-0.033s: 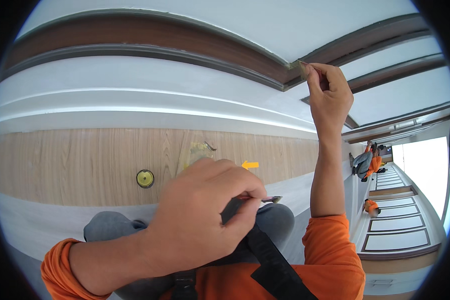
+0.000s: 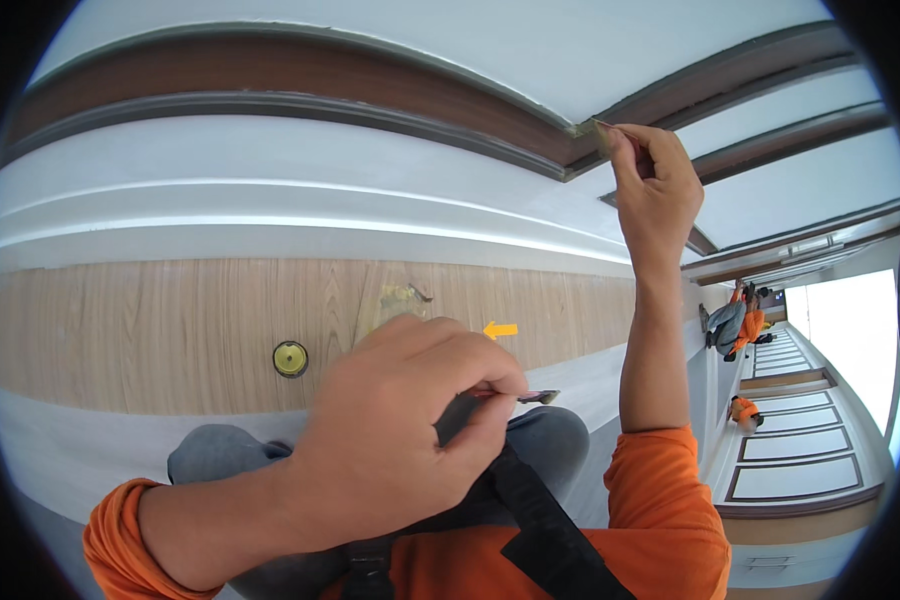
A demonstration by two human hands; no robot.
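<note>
My right hand (image 2: 660,185) is raised at the far right, thumb and fingers pinching a thin flat olive-coloured piece (image 2: 604,138). That piece is at the corner of a brown wall moulding (image 2: 320,75) with dark grey edges; whether it touches cannot be made out. Nearer my lap, my left hand (image 2: 420,410) is closed on a small thin tool, whose dark tip (image 2: 540,397) carries an olive-coloured smear. Beyond its knuckles lies a clear sheet with yellowish paste (image 2: 398,300), partly hidden by the hand. A small round tub (image 2: 291,359) with yellow-green contents sits to the left.
The tub and sheet rest on a wood-grain strip (image 2: 170,330) along the white wall. An orange arrow marker (image 2: 501,329) is on it. My bent knees are below. Far right, people in orange tops (image 2: 738,325) are down the hallway, past more framed panels (image 2: 795,478).
My left hand and the tool in it have shifted very slightly to the left. My right hand stays at the moulding corner, almost unmoved.
</note>
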